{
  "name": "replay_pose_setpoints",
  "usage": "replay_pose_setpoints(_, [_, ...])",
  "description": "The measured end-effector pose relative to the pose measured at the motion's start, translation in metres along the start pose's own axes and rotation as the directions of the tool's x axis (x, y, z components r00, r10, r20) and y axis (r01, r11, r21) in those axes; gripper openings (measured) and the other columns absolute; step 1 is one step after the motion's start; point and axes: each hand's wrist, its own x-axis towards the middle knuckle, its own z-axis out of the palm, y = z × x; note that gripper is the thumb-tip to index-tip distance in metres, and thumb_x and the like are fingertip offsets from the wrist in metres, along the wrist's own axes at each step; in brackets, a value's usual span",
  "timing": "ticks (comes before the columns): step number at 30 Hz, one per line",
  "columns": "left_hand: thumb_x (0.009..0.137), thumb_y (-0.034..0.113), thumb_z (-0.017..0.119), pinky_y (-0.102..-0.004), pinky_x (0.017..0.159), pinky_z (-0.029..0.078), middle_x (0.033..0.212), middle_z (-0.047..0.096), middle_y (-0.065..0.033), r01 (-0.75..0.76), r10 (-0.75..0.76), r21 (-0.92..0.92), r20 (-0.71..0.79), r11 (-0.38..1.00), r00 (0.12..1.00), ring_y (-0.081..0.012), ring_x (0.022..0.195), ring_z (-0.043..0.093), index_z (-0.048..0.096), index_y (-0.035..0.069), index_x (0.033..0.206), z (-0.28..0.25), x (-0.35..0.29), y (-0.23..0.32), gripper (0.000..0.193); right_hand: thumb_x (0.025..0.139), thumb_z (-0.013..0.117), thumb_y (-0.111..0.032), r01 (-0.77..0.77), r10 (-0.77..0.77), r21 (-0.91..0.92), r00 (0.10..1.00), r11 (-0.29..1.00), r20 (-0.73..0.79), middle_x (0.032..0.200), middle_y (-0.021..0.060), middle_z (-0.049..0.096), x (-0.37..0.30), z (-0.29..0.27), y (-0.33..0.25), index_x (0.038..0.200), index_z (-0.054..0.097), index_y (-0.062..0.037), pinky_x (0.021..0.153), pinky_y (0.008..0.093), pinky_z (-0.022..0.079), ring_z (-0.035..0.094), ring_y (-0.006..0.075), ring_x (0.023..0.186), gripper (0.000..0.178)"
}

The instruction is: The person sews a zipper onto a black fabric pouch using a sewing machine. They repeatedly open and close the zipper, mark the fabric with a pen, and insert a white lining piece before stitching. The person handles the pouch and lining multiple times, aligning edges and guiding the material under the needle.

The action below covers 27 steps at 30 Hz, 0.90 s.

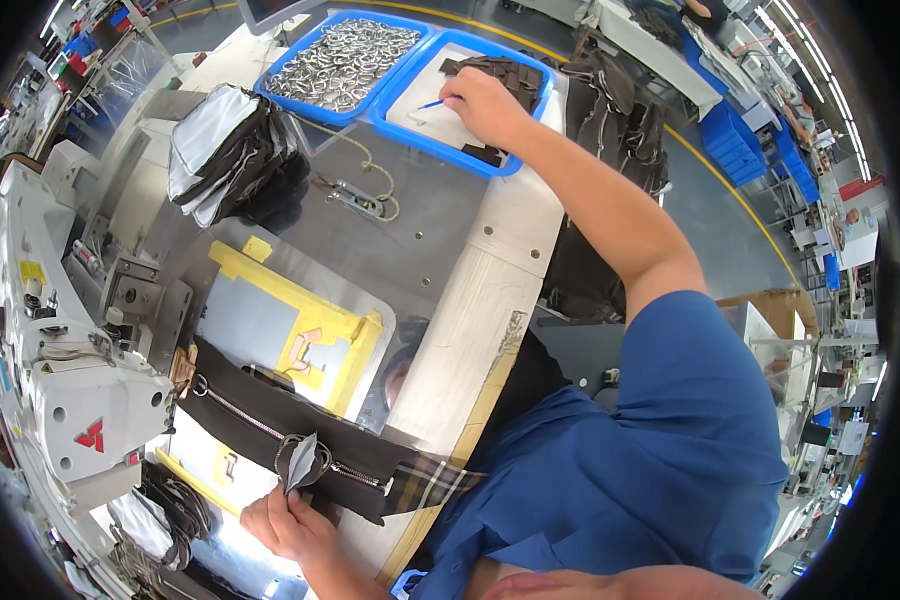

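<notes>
Zippered strip (pixel 348 432) lay beside the left hand (pixel 292 529), which pinched its pale flap (pixel 301 462), perhaps for steadiness; well apart, the right hand (pixel 485 110) gripped a blue stick (pixel 431 104).

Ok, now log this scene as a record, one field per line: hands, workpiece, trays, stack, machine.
Left hand: pinching a grey-faced flap over the zipper
Right hand: holding a thin blue-and-white tool above the right blue tray
Workpiece: dark zippered fabric, plaid at the end nearest the person
Left blue tray: silvery metal pieces
Right blue tray: dark fabric pieces
Stack: dark, pale-faced fabric
Machine: white, at the left
</notes>
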Motion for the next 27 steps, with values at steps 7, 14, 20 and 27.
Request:
replay_pose_setpoints(7, [0.104, 0.014, 0.061, -0.0431, 0.074, 0.043, 0.084, 0.062, -0.0110, -0.004, 0.004, 0.000, -0.008, 1.000, 1.000, -0.0301, 0.077, 0.054, 0.069, -0.005, 0.101, 0.001, 0.001, 0.000, 0.021, 0.096, 0.068, -0.012, 0.106, -0.107, -0.017, 0.994, 0.994, -0.016, 0.103, 0.0152, 0.062, 0.002, 0.005, -0.003, 0.104, 0.071, -0.0049, 0.092, 0.0443, 0.050, 0.062, 0.0365, 0.104, 0.012])
replay_pose_setpoints(14, [0.100, 0.010, 0.062, -0.0425, 0.073, 0.043, 0.083, 0.061, -0.0107, 0.000, 0.000, -0.008, -0.005, 1.000, 1.000, -0.0298, 0.076, 0.053, 0.069, -0.005, 0.101, 0.001, 0.000, -0.001, 0.017, 0.097, 0.066, -0.011, 0.183, -0.183, -0.080, 0.983, 0.980, 0.014, 0.103, 0.0145, 0.063, 0.011, 0.008, -0.014, 0.105, 0.072, -0.0044, 0.094, 0.0446, 0.051, 0.063, 0.0353, 0.105, 0.012])
replay_pose_setpoints(20, [0.100, 0.011, 0.064, -0.0422, 0.074, 0.043, 0.085, 0.061, -0.0117, -0.014, 0.014, -0.003, 0.012, 1.000, 1.000, -0.0301, 0.078, 0.054, 0.069, -0.004, 0.103, -0.001, 0.002, -0.001, 0.016, 0.100, 0.061, -0.010, 0.189, -0.187, -0.074, 0.982, 0.979, 0.031, 0.105, 0.0157, 0.063, 0.020, 0.015, -0.025, 0.104, 0.072, -0.0050, 0.093, 0.0464, 0.052, 0.063, 0.0365, 0.107, 0.013])
replay_pose_setpoints(27, [0.100, 0.011, 0.067, -0.0427, 0.075, 0.045, 0.091, 0.063, -0.0141, -0.023, 0.023, -0.006, 0.021, 1.000, 1.000, -0.0312, 0.082, 0.055, 0.069, -0.003, 0.106, -0.002, -0.002, -0.004, 0.015, 0.088, 0.062, 0.002, 0.245, -0.244, -0.089, 0.969, 0.965, 0.028, 0.105, 0.0177, 0.063, 0.020, 0.011, -0.032, 0.099, 0.072, -0.0019, 0.091, 0.0468, 0.052, 0.064, 0.0380, 0.106, 0.015])
